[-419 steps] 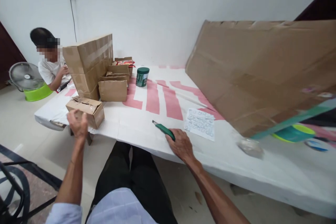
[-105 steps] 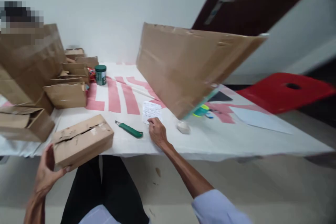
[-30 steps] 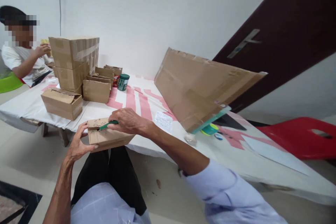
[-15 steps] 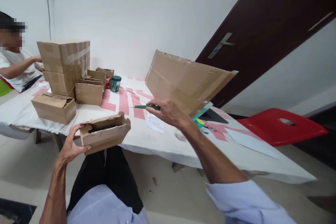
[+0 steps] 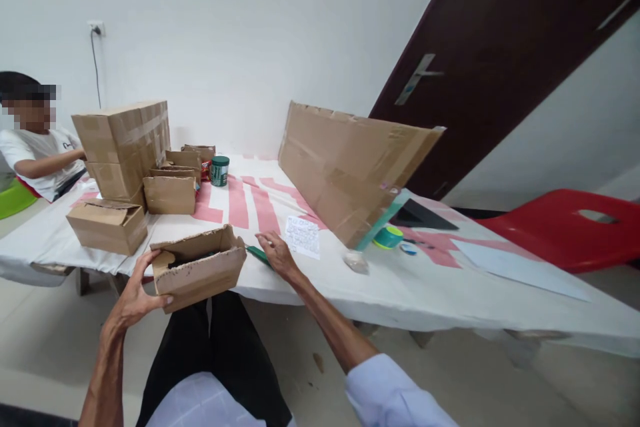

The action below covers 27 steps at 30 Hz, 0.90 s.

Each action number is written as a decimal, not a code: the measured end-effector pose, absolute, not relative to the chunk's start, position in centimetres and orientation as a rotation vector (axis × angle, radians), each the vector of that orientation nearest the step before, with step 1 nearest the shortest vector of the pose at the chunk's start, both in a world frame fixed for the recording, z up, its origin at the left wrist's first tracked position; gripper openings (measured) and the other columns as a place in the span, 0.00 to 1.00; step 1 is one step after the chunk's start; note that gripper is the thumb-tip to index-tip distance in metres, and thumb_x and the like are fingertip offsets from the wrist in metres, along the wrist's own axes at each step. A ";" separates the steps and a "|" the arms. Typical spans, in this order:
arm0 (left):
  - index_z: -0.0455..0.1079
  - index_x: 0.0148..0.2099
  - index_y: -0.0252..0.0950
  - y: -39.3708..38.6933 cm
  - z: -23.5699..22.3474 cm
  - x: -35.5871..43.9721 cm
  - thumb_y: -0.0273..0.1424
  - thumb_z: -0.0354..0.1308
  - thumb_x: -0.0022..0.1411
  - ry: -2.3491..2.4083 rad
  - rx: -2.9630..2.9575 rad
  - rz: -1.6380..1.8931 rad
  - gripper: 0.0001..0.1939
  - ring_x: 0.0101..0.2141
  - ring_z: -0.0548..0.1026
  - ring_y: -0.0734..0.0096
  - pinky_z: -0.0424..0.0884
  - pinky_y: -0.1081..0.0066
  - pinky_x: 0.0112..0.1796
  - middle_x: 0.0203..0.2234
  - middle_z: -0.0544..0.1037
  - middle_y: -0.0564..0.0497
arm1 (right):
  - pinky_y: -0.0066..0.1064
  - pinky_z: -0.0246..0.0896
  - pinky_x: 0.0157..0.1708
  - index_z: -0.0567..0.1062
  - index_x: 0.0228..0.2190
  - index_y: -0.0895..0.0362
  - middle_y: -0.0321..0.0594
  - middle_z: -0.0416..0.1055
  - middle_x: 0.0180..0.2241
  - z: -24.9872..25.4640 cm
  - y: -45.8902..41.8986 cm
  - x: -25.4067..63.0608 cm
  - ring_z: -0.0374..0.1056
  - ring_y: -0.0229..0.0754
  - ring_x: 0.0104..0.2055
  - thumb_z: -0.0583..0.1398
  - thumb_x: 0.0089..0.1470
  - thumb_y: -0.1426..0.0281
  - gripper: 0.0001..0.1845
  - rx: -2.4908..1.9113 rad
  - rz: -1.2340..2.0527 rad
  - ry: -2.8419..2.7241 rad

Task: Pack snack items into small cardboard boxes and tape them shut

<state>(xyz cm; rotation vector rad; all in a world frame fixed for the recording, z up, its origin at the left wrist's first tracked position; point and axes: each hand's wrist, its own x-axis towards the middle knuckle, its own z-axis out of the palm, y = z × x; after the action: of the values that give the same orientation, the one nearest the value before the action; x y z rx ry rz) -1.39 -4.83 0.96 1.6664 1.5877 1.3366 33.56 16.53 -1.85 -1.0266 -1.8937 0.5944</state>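
My left hand grips the left end of a small open-topped cardboard box, thumb on its near side, above my lap at the table's edge. The box tilts slightly, and something dark inside is mostly hidden. On the white cloth just right of the box lies a slim green-handled knife. Beside it is my right hand, fingers stretched and apart, no longer wrapped round the handle. Part of the knife's far end is hidden by the hand. A printed paper sheet lies just beyond my right hand.
Stacked taped cartons and several small boxes stand left, near a green-lidded jar. A large cardboard panel leans at the back. Right are a tape roll and red chair. A person sits far left.
My right hand has come down and left from above the table, and the green knife has gone from its grip to the cloth. My left hand still holds the box. The view has shifted.
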 end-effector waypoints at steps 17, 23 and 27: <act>0.45 0.79 0.42 -4.4 1.0 -1.0 0.51 0.80 0.45 1.472 1.610 1.277 0.69 0.71 0.59 0.33 0.71 0.43 0.62 0.73 0.58 0.32 | 0.48 0.71 0.52 0.79 0.31 0.55 0.47 0.77 0.40 5.0 8.8 32.9 0.69 0.54 0.52 0.63 0.64 0.72 0.08 -0.366 -0.216 -2.231; 0.51 0.77 0.44 -5.4 1.0 -0.2 0.46 0.80 0.47 1.545 1.607 1.270 0.62 0.68 0.64 0.37 0.72 0.45 0.61 0.72 0.58 0.36 | 0.49 0.74 0.52 0.78 0.27 0.55 0.45 0.78 0.38 6.6 8.5 32.4 0.72 0.52 0.51 0.64 0.62 0.75 0.11 -0.234 -0.083 -2.317; 0.51 0.76 0.42 -5.9 0.9 0.0 0.44 0.79 0.48 1.567 1.612 1.255 0.61 0.68 0.64 0.38 0.70 0.45 0.62 0.71 0.59 0.35 | 0.52 0.71 0.56 0.78 0.26 0.54 0.42 0.79 0.35 7.3 7.6 32.0 0.74 0.52 0.51 0.63 0.63 0.75 0.12 -0.162 -0.035 -2.377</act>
<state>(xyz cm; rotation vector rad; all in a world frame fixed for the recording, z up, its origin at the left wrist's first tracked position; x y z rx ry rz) 0.03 -5.85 0.90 1.6118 1.5666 1.2551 32.00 7.55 7.26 -0.1622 -2.3772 -0.0350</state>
